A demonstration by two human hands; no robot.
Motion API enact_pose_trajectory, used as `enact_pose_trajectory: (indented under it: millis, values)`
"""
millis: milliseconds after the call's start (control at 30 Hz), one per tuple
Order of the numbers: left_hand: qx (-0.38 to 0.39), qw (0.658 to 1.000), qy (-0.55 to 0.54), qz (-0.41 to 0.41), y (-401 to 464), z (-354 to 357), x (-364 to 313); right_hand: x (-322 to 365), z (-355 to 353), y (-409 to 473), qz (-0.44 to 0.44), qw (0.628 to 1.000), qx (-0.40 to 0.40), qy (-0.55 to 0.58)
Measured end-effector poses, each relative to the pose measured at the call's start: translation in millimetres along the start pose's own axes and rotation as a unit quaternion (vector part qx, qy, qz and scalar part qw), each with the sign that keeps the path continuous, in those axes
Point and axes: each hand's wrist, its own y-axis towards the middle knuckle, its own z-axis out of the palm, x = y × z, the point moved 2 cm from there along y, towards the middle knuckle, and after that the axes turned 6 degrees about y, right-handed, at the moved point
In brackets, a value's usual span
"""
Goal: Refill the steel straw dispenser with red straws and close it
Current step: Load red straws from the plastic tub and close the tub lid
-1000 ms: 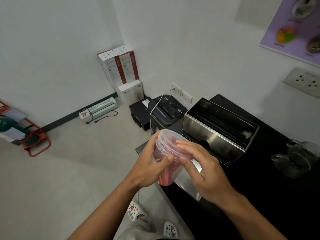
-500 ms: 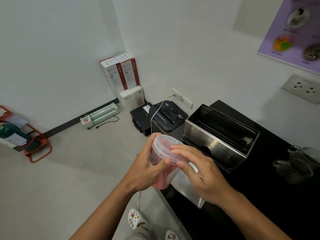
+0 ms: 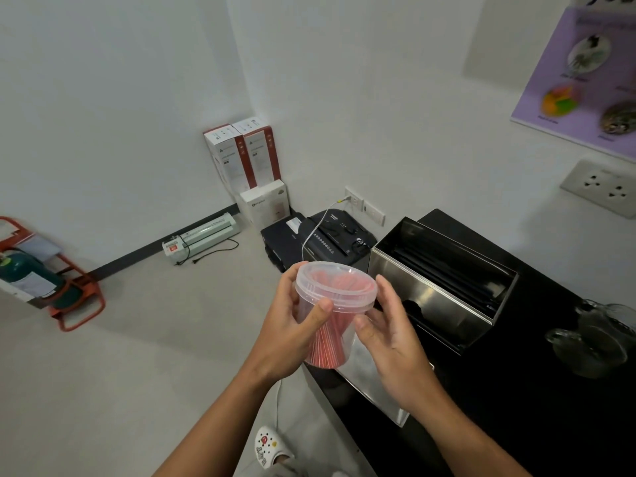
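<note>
**Tub of red straws in hand, lid still on**

My left hand [image 3: 292, 325] wraps around the clear plastic tub [image 3: 332, 316], fingers curled behind it and thumb pressed across the front just under the rim, so it has a firm hold. Inside stand the red straws [image 3: 327, 342], packed upright. The snap lid [image 3: 335, 282] sits closed on top. My right hand [image 3: 389, 342] is beside the tub on its right, fingers loosely spread and half open, fingertips close to the lid's edge; I cannot tell whether they touch it, and this hand holds nothing.

Just beyond my right hand, the steel straw dispenser [image 3: 433, 297] stands on the black table [image 3: 516, 407] with its top open. Its loose steel cover [image 3: 375, 383] lies below my hands at the table's near edge.

I judge the step to be opening the tub. Next I should catch the lid's rim with my right fingertips and peel it up while my left keeps the tub level, so the straws do not spill.
</note>
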Motion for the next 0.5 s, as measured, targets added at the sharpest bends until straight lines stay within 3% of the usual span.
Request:
enact_pose_trajectory:
  millis: [200, 500]
  values:
    - [-0.046, 0.997, -0.059, -0.01, -5, 1, -3, -5, 17, -9, 0.029, 0.995, 0.086, -0.044]
    - [0.015, 0.999, -0.03, -0.012, -5, -20, -1, -7, 3, -9, 0.033, 0.994, 0.067, -0.076]
